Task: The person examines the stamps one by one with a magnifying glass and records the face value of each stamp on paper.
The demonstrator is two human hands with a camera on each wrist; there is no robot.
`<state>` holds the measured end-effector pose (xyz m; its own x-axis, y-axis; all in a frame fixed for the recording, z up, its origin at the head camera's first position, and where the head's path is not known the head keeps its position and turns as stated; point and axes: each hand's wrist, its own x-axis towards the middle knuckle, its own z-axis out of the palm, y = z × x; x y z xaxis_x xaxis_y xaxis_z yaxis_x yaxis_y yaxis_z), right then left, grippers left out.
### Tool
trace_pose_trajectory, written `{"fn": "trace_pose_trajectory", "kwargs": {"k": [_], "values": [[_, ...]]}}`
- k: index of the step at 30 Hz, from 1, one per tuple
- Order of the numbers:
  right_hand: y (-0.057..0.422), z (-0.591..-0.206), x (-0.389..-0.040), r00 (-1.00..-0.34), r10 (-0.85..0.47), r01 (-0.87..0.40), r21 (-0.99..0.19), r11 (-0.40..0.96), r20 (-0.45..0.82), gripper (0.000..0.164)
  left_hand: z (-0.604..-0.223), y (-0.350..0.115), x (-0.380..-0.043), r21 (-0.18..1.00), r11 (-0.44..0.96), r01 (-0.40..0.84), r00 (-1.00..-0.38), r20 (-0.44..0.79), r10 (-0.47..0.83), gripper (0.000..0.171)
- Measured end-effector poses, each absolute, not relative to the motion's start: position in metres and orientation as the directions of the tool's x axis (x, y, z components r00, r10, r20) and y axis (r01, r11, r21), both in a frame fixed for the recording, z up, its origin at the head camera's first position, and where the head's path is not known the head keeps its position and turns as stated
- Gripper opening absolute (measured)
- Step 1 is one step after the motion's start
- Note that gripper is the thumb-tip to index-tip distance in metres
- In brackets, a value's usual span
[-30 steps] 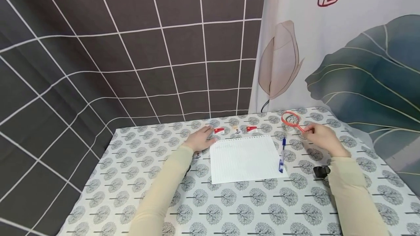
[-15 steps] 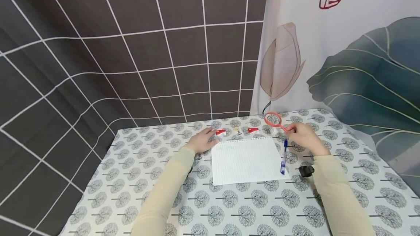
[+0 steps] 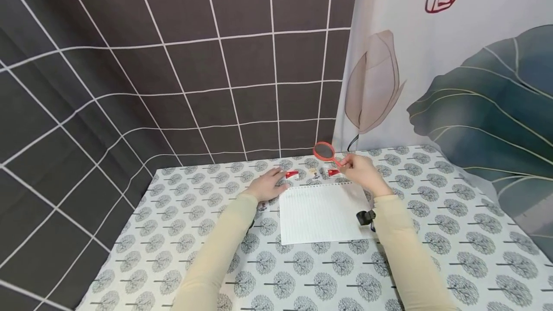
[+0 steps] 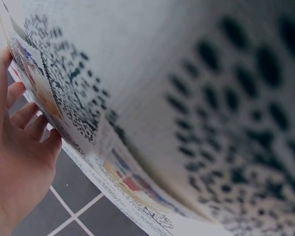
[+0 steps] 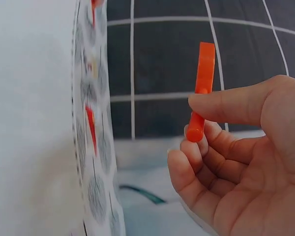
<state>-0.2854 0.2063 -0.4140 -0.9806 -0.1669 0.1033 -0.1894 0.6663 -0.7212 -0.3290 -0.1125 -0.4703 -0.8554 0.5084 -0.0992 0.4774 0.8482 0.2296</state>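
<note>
My right hand (image 3: 363, 172) pinches the handle of a red magnifying glass (image 3: 324, 151) between thumb and fingers. Its round lens is raised above the far part of the table. In the right wrist view the orange-red handle (image 5: 201, 98) is seen end-on. My left hand (image 3: 265, 186) rests by the upper left corner of a lined sheet of paper (image 3: 319, 215), next to a small red-and-white card (image 3: 292, 174). Another such card (image 3: 333, 172) lies just below the magnifying glass. In the left wrist view the left hand's fingers (image 4: 37, 123) are loosely extended beside small printed pictures (image 4: 132, 177).
A small picture piece (image 3: 314, 173) lies between the two cards, and another (image 3: 262, 206) lies beside the left wrist. The tablecloth (image 3: 181, 253) has a tree pattern. Dark checked curtain (image 3: 194, 61) and a white printed one hang behind the table.
My right hand has carried the magnifying glass left, from beyond the paper's right side to above the cards. The right forearm now covers most of the blue pen. My left hand has stayed put.
</note>
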Motion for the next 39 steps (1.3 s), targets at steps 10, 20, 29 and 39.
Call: {"fn": "trace_pose_trajectory", "kwargs": {"k": [10, 20, 29, 39], "values": [[0.170, -0.421, -0.294, -0.976, -0.178, -0.210, -0.748, 0.629, 0.125, 0.013, -0.476, -0.114, -0.334, 0.229, 0.853, 0.469, -0.859, -0.107, 0.501, 0.066], [0.151, -0.443, -0.299, -0.964, -0.216, -0.254, -0.756, 0.604, 0.152, 0.012, -0.478, -0.112, -0.333, 0.236, 0.846, 0.478, -0.854, -0.100, 0.511, 0.067], [0.139, -0.455, -0.303, -0.960, -0.244, -0.268, -0.706, 0.655, 0.138, 0.008, -0.474, -0.112, -0.332, 0.238, 0.852, 0.467, -0.862, -0.094, 0.499, 0.067], [0.136, -0.467, -0.305, -0.935, -0.311, -0.342, -0.675, 0.653, 0.173, 0.004, -0.475, -0.110, -0.331, 0.261, 0.851, 0.456, -0.868, -0.081, 0.490, 0.066]]}}
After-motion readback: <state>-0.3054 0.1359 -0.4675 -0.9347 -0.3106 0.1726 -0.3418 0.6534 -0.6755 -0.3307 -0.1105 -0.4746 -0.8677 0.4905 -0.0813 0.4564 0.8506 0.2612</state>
